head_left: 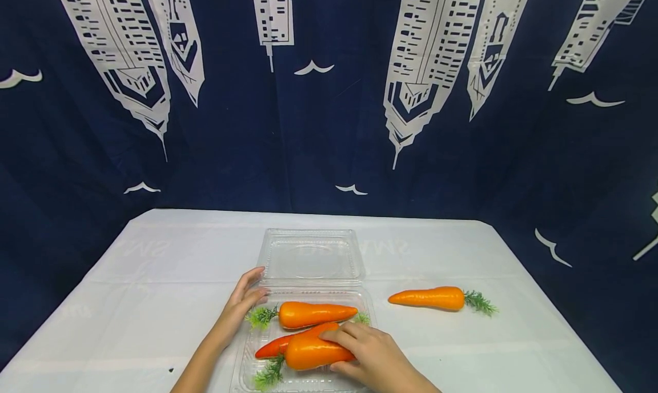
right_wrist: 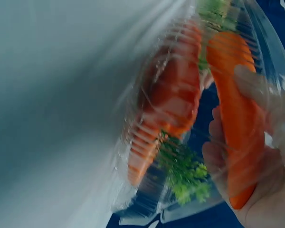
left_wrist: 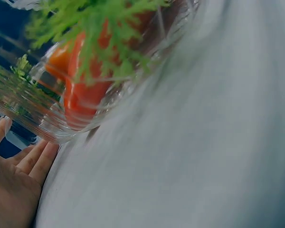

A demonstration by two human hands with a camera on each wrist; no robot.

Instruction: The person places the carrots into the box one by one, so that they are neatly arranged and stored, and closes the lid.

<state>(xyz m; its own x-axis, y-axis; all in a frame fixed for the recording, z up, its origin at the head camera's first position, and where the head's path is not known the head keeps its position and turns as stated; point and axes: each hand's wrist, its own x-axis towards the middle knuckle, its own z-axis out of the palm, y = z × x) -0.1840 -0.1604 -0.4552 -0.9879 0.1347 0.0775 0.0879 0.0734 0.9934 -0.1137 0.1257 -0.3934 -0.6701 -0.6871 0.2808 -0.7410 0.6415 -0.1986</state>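
In the head view a clear plastic clamshell box [head_left: 367,301] lies with its lid folded back, and several orange toy carrots with green tops are inside. My right hand [head_left: 375,353] grips the nearest carrot [head_left: 308,356], whose leafy top points left. Partly beneath it is a redder carrot [head_left: 269,347] with its tip to the left. Behind these lies another carrot [head_left: 311,313], its tip to the right. The right wrist view shows fingers and thumb around the held carrot [right_wrist: 237,114]. At the box's left side, my left hand [head_left: 239,310] touches the wall with fingers extended.
One more carrot [head_left: 434,297] lies on the white-covered table [head_left: 514,347] right of the box, leaves pointing right. The transparent lid [head_left: 311,256] lies flat behind the box. A dark blue patterned curtain [head_left: 319,130] hangs beyond the table's far edge.
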